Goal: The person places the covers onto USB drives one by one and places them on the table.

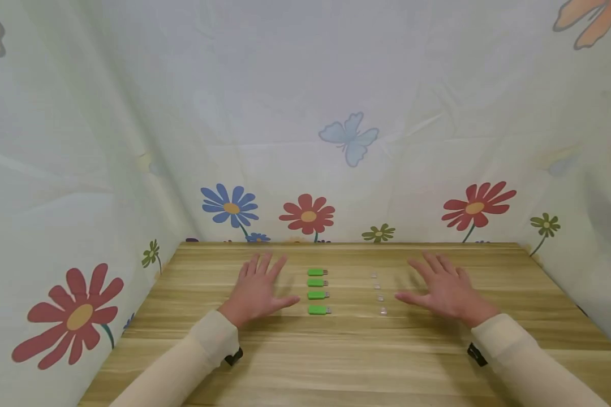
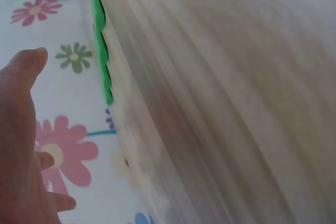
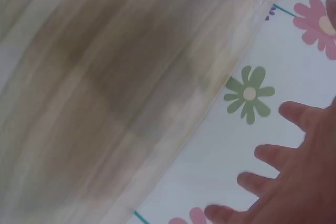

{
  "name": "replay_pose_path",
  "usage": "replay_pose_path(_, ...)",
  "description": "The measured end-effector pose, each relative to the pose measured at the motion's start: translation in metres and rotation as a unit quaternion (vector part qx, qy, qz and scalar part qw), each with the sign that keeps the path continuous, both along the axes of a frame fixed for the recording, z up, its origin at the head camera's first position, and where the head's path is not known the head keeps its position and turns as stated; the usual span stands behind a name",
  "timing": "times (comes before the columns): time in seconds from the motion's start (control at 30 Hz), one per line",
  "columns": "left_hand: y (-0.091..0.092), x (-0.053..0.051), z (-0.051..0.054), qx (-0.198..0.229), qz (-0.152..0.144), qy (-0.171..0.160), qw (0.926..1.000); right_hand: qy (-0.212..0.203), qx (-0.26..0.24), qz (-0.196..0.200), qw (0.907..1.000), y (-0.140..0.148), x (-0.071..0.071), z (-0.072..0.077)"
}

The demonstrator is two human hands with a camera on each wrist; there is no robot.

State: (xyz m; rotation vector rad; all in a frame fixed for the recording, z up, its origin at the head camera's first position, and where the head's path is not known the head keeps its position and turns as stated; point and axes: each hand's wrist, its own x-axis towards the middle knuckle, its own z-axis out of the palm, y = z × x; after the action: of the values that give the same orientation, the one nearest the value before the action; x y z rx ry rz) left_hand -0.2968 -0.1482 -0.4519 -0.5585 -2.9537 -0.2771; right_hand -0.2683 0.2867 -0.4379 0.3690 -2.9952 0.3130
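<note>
At far left, a cloth printed with a red flower point(image 1: 80, 316) flanks the wood-patterned desk point(image 1: 305, 362). Next comes the left hand point(image 1: 257, 291), fingers spread and gripping nothing; it appears to be held just above the surface, judging by the wrist view, where it shows against the cloth.

Just beside its thumb lie four green USB sticks point(image 1: 317, 310), set parallel in a column running away from the person, each apart from the next. Their metal plugs all point right; the common direction and regular gaps look deliberate, probably so that each piece can be told apart and picked up singly.

Farther right, clear of the sticks, four small transparent pieces point(image 1: 383, 311), cap-like though too small to make out fully, form a second column. Each sits roughly level with one stick, which suggests the rows were matched on purpose, plug facing clear piece.

The right hand point(image 1: 448, 291) comes next, its thumb tip near the transparent column; it too has its fingers spread and holds nothing, and seems raised above the desk. Both columns therefore lie between the hands, the sticks nearer the left, the clear pieces nearer the right. Neither hand visibly touches any piece.
</note>
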Motion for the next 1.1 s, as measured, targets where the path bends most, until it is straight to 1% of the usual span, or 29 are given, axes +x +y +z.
replay_pose_path(0.17,0.015,0.004,0.001,-0.002,-0.038,0.015,0.9992,0.039,-0.017,0.028,0.9987,-0.008,0.0,0.0)
replay_pose_path(0.23,0.021,0.006,0.001,-0.003,-0.049,0.013,0.9987,0.046,-0.032,0.039,0.9977,-0.012,0.001,0.0)
replay_pose_path(0.33,0.029,0.01,0.002,-0.001,-0.065,0.004,0.9979,0.042,-0.054,0.045,0.9967,-0.02,0.003,0.0)
replay_pose_path(0.43,0.037,0.015,0.002,-0.003,-0.078,-0.005,0.997,0.031,-0.065,0.052,0.9961,-0.028,0.004,-0.001)
replay_pose_path(0.5,0.043,0.018,0.002,-0.005,-0.087,-0.004,0.9962,0.025,-0.07,0.057,0.9957,-0.032,0.006,-0.002)
replay_pose_path(0.6,0.05,0.021,0.003,-0.017,-0.102,0.002,0.9947,0.021,-0.074,0.075,0.9942,-0.035,0.008,-0.003)
replay_pose_path(0.7,0.056,0.024,0.004,-0.03,-0.115,0.005,0.9929,0.018,-0.077,0.098,0.992,-0.038,0.008,-0.005)
replay_pose_path(0.87,0.061,0.027,0.005,-0.05,-0.13,-0.006,0.9902,0.002,-0.077,0.138,0.9875,-0.042,0.007,-0.009)
replay_pose_path(1.0,0.064,0.029,0.005,-0.052,-0.141,-0.008,0.9885,-0.018,-0.075,0.156,0.9848,-0.044,0.005,-0.011)
replay_pose_path(1.1,0.066,0.028,0.005,-0.052,-0.144,-0.011,0.9882,-0.031,-0.076,0.164,0.9831,-0.045,0.004,-0.013)
